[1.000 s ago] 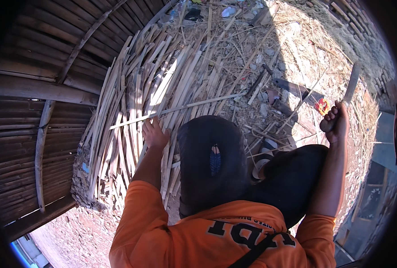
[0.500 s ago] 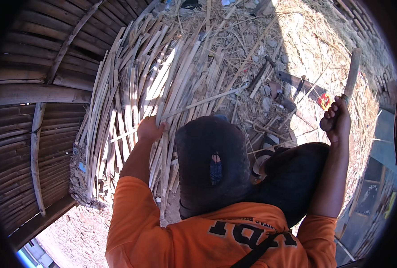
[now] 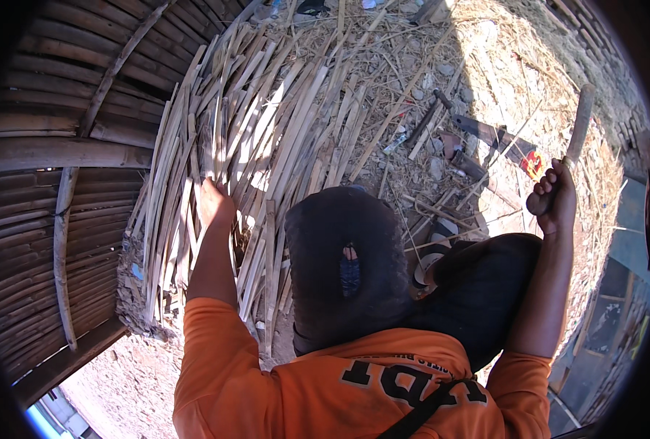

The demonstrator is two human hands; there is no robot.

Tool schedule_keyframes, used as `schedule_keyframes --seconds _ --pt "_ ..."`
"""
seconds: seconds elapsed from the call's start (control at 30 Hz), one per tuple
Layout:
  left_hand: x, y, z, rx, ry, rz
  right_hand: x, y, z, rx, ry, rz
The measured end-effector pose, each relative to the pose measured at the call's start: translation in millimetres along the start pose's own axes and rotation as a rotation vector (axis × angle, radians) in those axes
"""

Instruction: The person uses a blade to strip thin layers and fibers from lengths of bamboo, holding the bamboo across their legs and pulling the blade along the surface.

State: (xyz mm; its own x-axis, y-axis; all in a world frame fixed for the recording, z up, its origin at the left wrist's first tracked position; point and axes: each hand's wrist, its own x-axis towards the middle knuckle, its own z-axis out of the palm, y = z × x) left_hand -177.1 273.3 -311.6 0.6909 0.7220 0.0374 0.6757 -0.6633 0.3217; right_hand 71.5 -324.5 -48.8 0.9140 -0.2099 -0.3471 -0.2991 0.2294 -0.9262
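My left hand (image 3: pixel 217 203) is over the left part of a loose pile of split bamboo strips (image 3: pixel 295 132), its fingers stretched out and somewhat blurred. No strip shows firmly in its grasp. Out to the right, my right hand (image 3: pixel 557 201) is closed around the dark handle of a machete (image 3: pixel 580 124). Its long, slightly curved blade points up and away from me. Between the arms is my dark-clothed knee (image 3: pixel 347 271), with a hole in the cloth.
A bamboo-slat wall (image 3: pixel 25 241) rises on the left. Beyond my knee lie straw and stones (image 3: pixel 442 73), dark sticks (image 3: pixel 427 121) and a dark flat tool (image 3: pixel 493 137) with a red and yellow patch at its near end. A rough wall edge (image 3: pixel 617 95) runs along the right.
My left hand has moved left and slightly forward over the pile. The long strip it held crosswise no longer lies across the others. My right hand and the machete have barely moved.
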Motion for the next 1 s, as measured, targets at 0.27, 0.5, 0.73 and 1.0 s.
schedule_keyframes --seconds 0.27,0.5,0.73,1.0 --pt "-17 31 49 -0.068 -0.437 0.269 0 -1 5 -0.029 0.017 0.022" --pt "-19 67 82 0.087 -0.367 -0.043 -1 4 -2 -0.063 0.030 0.030" --pt "-14 89 75 0.198 -0.359 -0.066 5 5 -9 -0.073 0.022 0.019" --pt "-37 87 99 -0.057 -0.355 0.075 -1 4 3 -0.086 0.010 0.019"
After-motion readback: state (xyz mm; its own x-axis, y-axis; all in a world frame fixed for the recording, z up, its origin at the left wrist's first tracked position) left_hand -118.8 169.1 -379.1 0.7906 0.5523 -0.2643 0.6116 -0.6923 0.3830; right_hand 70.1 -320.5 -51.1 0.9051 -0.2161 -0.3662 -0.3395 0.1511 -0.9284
